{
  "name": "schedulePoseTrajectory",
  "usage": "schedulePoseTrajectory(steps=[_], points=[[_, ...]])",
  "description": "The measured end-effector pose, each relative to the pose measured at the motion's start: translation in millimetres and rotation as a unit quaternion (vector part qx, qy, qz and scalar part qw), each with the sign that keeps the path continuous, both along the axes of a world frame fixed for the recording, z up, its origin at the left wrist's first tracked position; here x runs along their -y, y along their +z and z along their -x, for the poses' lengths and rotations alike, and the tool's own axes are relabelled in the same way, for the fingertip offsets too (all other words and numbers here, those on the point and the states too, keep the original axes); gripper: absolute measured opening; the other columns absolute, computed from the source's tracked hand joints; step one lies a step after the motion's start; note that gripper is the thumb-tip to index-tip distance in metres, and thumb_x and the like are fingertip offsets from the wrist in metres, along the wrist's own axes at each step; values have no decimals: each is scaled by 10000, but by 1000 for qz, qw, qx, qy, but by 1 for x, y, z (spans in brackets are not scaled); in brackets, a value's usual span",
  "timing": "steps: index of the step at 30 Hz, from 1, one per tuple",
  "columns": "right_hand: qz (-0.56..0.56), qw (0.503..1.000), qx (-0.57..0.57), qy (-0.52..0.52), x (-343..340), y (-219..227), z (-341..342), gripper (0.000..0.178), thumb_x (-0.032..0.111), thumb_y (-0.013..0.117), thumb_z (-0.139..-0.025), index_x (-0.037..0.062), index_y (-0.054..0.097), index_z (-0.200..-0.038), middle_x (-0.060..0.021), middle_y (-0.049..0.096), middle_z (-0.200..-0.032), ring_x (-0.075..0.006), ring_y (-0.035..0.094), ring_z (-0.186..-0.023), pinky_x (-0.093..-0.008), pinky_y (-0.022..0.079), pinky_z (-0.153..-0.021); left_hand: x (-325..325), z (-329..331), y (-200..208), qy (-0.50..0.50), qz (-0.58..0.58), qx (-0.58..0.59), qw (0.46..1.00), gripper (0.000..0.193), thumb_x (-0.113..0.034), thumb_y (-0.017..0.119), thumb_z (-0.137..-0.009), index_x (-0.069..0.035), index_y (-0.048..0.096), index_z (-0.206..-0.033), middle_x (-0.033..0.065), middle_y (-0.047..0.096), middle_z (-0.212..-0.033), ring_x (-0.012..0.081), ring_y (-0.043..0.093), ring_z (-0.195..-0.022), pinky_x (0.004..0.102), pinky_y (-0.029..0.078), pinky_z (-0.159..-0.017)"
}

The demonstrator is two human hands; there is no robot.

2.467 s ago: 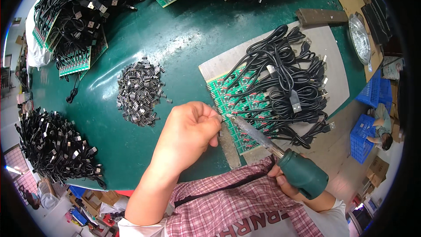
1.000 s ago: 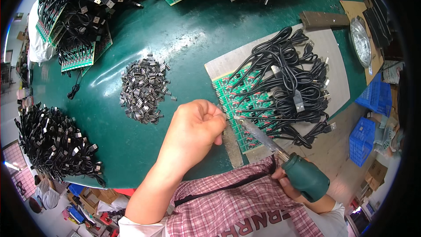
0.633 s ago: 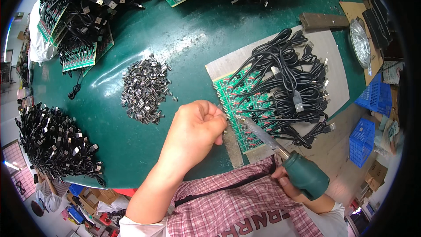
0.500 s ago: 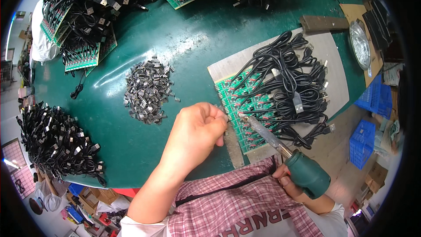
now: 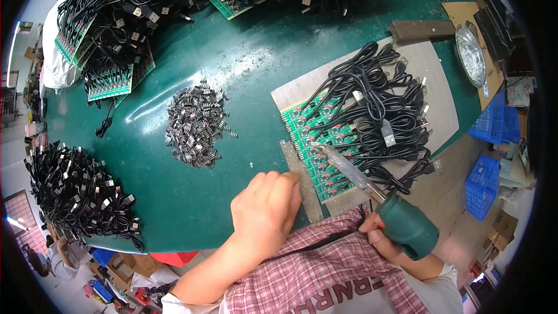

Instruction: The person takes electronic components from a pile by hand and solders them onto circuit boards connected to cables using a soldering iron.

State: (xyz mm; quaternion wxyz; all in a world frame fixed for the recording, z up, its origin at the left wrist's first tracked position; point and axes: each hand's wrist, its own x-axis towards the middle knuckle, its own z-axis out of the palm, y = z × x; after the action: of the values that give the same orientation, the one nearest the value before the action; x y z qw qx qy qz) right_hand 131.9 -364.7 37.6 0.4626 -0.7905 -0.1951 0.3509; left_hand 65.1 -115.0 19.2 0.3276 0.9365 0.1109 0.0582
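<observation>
My right hand (image 5: 381,238) grips the soldering iron (image 5: 410,228) by its thick green handle. The iron's long metal shaft slants up and left, with its tip over or on the green circuit board panel (image 5: 317,166); contact cannot be told. Small metal-pinned connectors line the panel's left edge, and black USB cables (image 5: 383,110) run off its right side in bundles. My left hand (image 5: 266,212) is closed, just left of a worn flat strip (image 5: 302,180) beside the panel. Whatever its fingers hold, if anything, is hidden.
A heap of small pin connectors (image 5: 197,125) lies mid-table. Black USB cables (image 5: 81,192) are piled at the left. More cabled boards (image 5: 110,84) sit far left and at the back. A brown bar (image 5: 421,30) and a metal dish (image 5: 471,55) are at the right.
My left hand has come away from the panel's left edge, down toward my body, and turned so its back faces up. The iron stays over the panel. The whole view has shifted slightly.
</observation>
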Motion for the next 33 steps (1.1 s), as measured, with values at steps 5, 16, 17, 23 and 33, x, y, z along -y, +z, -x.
schedulePoseTrajectory(steps=[5, 16, 17, 23, 33], points=[[-28, 991, 76, 104, -33, 3, -15, 226, 94, 698, -771, 66, 662, -993, -43, 722, -908, -166, 681, -810, -285, 524, -713, 1, 2, 28, 141, 563, -165, 797, 104, -2, 660, -862, -18, 584, -932, 66, 673, -851, 89, 598, -686, 230, 483, -594], [-100, 977, 135, 129, -51, -15, -10, 341, 152, 734, -725, 85, 625, -1041, -95, 554, -991, -243, 624, -765, -356, 513, -598, 11, 8, 38, 56, 542, -153, 824, 106, 21, 599, -902, 31, 614, -1007, 25, 667, -901, 46, 605, -749, 212, 508, -651], [-100, 977, 135, 129, -51, -14, -10, 341, 152, 734, -725, 85, 625, -1041, -95, 554, -991, -243, 624, -765, -356, 513, -598, 11, 9, 38, 57, 540, -154, 826, 106, 27, 594, -901, 38, 614, -1005, 33, 671, -906, 48, 609, -760, 215, 513, -660], [-91, 991, 42, 92, -60, -6, -12, 288, 86, 697, -745, 68, 617, -1021, -107, 576, -1009, -245, 626, -811, -342, 528, -664, 12, 7, 46, 117, 567, -197, 791, 77, 22, 597, -903, 51, 606, -974, 63, 679, -882, 76, 621, -748, 223, 520, -681], [-84, 993, -85, -5, -61, 1, -6, 239, 45, 701, -743, 49, 630, -971, -91, 627, -972, -230, 631, -849, -334, 515, -703, 12, 7, 38, 125, 487, -179, 845, 69, -40, 593, -917, 30, 598, -922, 38, 643, -771, 65, 581, -643, 214, 474, -577]])
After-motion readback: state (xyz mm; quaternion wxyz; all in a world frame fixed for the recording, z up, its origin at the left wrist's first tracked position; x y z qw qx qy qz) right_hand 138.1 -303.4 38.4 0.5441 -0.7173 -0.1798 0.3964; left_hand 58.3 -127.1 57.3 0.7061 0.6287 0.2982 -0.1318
